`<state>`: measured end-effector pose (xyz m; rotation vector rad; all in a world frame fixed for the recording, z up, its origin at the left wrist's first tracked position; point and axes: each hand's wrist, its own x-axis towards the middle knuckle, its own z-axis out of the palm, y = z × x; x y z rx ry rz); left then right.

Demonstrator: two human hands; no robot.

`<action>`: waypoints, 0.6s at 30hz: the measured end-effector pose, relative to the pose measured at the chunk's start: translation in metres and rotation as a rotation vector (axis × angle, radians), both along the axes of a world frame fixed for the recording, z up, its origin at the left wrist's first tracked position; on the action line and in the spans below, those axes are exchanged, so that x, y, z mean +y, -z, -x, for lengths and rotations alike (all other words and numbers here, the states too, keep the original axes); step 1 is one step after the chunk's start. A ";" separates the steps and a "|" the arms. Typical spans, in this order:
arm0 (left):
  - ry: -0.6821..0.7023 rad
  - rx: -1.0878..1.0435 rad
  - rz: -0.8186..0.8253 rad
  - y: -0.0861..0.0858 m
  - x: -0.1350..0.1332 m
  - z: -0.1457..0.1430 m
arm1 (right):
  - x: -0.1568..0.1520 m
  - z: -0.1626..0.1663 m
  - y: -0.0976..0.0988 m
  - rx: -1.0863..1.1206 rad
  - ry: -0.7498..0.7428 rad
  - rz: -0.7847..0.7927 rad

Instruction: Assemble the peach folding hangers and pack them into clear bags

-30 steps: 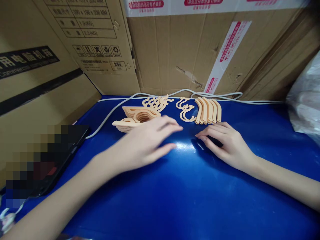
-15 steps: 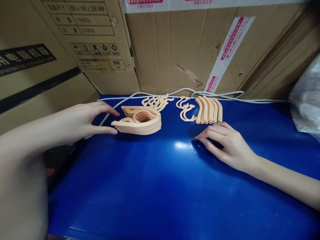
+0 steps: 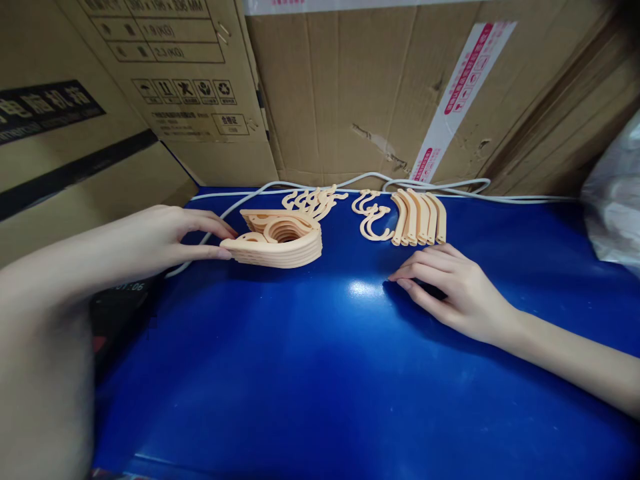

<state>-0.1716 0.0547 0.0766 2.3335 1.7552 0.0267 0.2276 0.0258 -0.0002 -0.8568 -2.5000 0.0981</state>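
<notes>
A stack of peach plastic hanger arms [image 3: 280, 253], curved with rounded openings, lies on the blue table left of centre. My left hand [image 3: 195, 233] has its thumb and forefinger closed around the left tip of the top piece. Loose peach hooks [image 3: 315, 202] lie just behind the stack, and a few more hooks [image 3: 374, 220] lie to the right. Beside these, a row of slim curved hanger pieces [image 3: 420, 219] stands close together. My right hand [image 3: 450, 287] rests on the table in front of that row, fingers curled in, with nothing visible in them.
Cardboard boxes [image 3: 340, 100] wall off the back and left of the blue table [image 3: 320, 373]. A white cable [image 3: 370, 176] runs along the back edge and curls down near my left hand. Clear plastic wrapping [image 3: 615, 193] bulges in at the right.
My left hand has moved slightly right, and its thumb and forefinger have closed on the end of the stack's top piece. My right hand stays where it was.
</notes>
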 end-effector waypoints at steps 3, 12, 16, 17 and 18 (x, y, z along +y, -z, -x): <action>0.004 -0.007 -0.010 -0.001 0.000 -0.002 | 0.000 -0.001 0.000 -0.005 -0.006 0.001; -0.005 -0.014 0.004 0.000 0.003 0.002 | 0.000 -0.001 0.000 -0.012 -0.012 0.001; 0.052 -0.018 -0.067 0.006 0.007 0.004 | 0.000 -0.001 0.000 -0.016 -0.011 -0.002; 0.073 -0.021 -0.088 0.008 0.007 0.004 | 0.000 -0.001 0.000 -0.017 -0.012 -0.003; 0.090 -0.019 -0.091 0.009 0.008 0.004 | 0.000 -0.001 0.000 -0.017 -0.012 -0.003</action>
